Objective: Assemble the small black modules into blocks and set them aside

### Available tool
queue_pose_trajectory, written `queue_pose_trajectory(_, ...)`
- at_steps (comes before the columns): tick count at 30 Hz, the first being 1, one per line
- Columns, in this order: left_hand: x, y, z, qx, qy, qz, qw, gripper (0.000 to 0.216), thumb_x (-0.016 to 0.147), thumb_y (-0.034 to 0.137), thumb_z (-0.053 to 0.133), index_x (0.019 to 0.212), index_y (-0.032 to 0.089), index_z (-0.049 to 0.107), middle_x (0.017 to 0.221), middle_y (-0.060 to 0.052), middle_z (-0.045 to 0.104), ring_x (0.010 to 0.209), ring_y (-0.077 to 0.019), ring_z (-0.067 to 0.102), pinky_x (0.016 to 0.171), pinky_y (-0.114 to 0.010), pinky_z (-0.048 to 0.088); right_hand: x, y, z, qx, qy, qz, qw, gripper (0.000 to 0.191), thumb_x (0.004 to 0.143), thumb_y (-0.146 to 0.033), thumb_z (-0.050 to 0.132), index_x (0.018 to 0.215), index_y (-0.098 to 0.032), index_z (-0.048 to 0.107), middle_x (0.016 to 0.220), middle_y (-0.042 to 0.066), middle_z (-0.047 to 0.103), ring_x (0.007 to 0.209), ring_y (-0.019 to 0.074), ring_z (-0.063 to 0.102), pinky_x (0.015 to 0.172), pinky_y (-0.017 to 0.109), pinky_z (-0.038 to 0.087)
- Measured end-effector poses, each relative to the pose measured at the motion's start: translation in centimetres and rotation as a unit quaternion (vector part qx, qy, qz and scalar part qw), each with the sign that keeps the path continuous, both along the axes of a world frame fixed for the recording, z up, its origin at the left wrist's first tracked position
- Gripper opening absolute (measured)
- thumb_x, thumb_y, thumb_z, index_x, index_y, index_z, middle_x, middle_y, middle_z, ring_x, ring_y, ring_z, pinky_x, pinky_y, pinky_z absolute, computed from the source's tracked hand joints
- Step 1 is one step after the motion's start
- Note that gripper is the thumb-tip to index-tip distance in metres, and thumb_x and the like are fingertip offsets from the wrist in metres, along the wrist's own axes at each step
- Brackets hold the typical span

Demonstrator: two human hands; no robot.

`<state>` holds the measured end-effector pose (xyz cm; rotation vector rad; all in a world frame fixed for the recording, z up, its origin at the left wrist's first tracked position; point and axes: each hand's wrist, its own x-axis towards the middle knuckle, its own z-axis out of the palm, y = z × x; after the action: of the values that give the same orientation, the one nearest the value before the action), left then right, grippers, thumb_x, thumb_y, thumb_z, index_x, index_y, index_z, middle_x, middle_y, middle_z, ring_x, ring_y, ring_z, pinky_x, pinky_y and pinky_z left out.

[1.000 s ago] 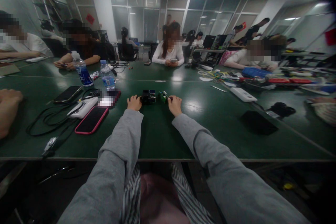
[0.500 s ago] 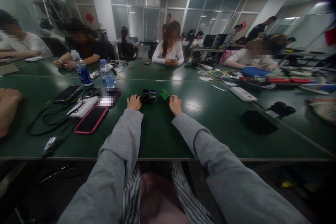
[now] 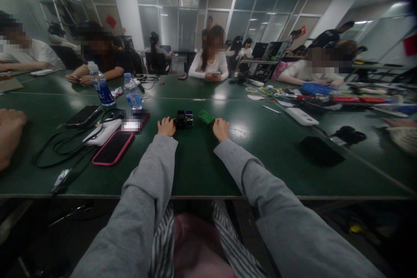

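My left hand (image 3: 166,126) rests on the table with its fingers spread, right against the left side of a small black box-shaped device (image 3: 184,119). This device has dark square openings or panels on top; its exact kind is too small to make out. To the right of it, my right hand (image 3: 220,128) pinches a green circuit board (image 3: 205,117) by its near right corner. The board is tilted, just above or on the table, apart from the black device. My right fingertips partly hide its lower edge.
Left of my hands lie a pink-edged phone (image 3: 114,147), a white power bank (image 3: 103,133), cables and a black phone (image 3: 84,116). Two water bottles (image 3: 133,92) stand behind. At right are a white strip (image 3: 301,117), a black cloth (image 3: 321,151) and a tool pile. Several people sit around the table.
My right hand has shifted slightly right, and the green circuit board has turned flatter in its grip. My left hand and the black device have stayed in place.
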<state>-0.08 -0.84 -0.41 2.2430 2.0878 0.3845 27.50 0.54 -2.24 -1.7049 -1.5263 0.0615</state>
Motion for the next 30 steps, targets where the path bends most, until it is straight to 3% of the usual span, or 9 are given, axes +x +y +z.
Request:
queue_pose_trajectory(6, 0.1, -0.2, 0.2, 0.0, 0.003, 0.01, 1.0, 0.05, 0.094, 0.031, 0.029, 0.14, 0.022, 0.043, 0.155, -0.01, 0.032, 0.143, -0.0282, 0.026, 0.116, -0.056, 0.021, 0.0, -0.1, -0.3, 0.015, -0.009, -0.028, 0.999, 0.027, 0.085, -0.022, 0.039, 0.089, -0.016, 0.065, 0.095, 0.017, 0.061, 0.103, 0.0303, 0.049, 0.096, 0.051, 0.032)
queue_pose_trajectory(10, 0.1, -0.2, 0.2, -0.001, 0.006, 0.009, 1.0, 0.049, 0.094, 0.03, 0.029, 0.14, 0.024, 0.043, 0.155, -0.009, 0.033, 0.143, -0.0277, 0.026, 0.116, -0.056, 0.021, -0.1, -0.3, -0.1, 0.008, -0.002, -0.025, 1.0, 0.027, 0.081, -0.021, 0.041, 0.096, -0.013, 0.063, 0.103, 0.019, 0.06, 0.107, 0.031, 0.048, 0.097, 0.051, 0.033)
queue_pose_trajectory(15, 0.0, 0.0, 0.0, 0.0, 0.007, 0.005, 1.0, 0.05, 0.094, 0.031, 0.029, 0.141, 0.021, 0.043, 0.155, -0.01, 0.033, 0.143, -0.0289, 0.026, 0.115, -0.057, 0.021, -0.4, -0.8, 0.8, 0.015, 0.013, -0.026, 0.999, 0.034, 0.088, -0.027, 0.037, 0.107, -0.011, 0.06, 0.107, 0.019, 0.059, 0.109, 0.0311, 0.048, 0.098, 0.051, 0.033)
queue_pose_trajectory(21, 0.1, -0.1, 0.1, -0.003, 0.011, 0.011, 1.0, 0.051, 0.093, 0.031, 0.03, 0.141, 0.02, 0.043, 0.155, -0.01, 0.032, 0.143, -0.0287, 0.025, 0.116, -0.056, 0.021, -1.6, -0.7, 1.9, 0.04, -0.032, 0.063, 0.997, 0.059, 0.087, -0.052, 0.049, 0.133, -0.015, 0.046, 0.121, 0.018, 0.053, 0.113, 0.0317, 0.05, 0.097, 0.047, 0.041)
queue_pose_trajectory(25, 0.1, -0.2, 0.1, 0.005, 0.006, 0.005, 1.0, 0.051, 0.093, 0.03, 0.028, 0.141, 0.019, 0.043, 0.154, -0.011, 0.033, 0.143, -0.0296, 0.026, 0.115, -0.058, 0.022, -2.0, 0.0, 2.1, -0.013, -0.042, 0.103, 0.994, 0.058, 0.085, -0.043, 0.055, 0.135, -0.015, 0.045, 0.123, 0.018, 0.055, 0.114, 0.0315, 0.054, 0.096, 0.046, 0.044)
queue_pose_trajectory(30, 0.0, -0.2, 0.0, -0.001, -0.006, 0.006, 1.0, 0.05, 0.094, 0.033, 0.029, 0.141, 0.021, 0.043, 0.155, -0.009, 0.032, 0.144, -0.0289, 0.025, 0.116, -0.058, 0.02, -0.5, -1.1, 1.9, 0.003, -0.053, 0.158, 0.986, 0.054, 0.084, -0.038, 0.056, 0.133, -0.018, 0.048, 0.127, 0.013, 0.058, 0.116, 0.029, 0.056, 0.099, 0.046, 0.045)
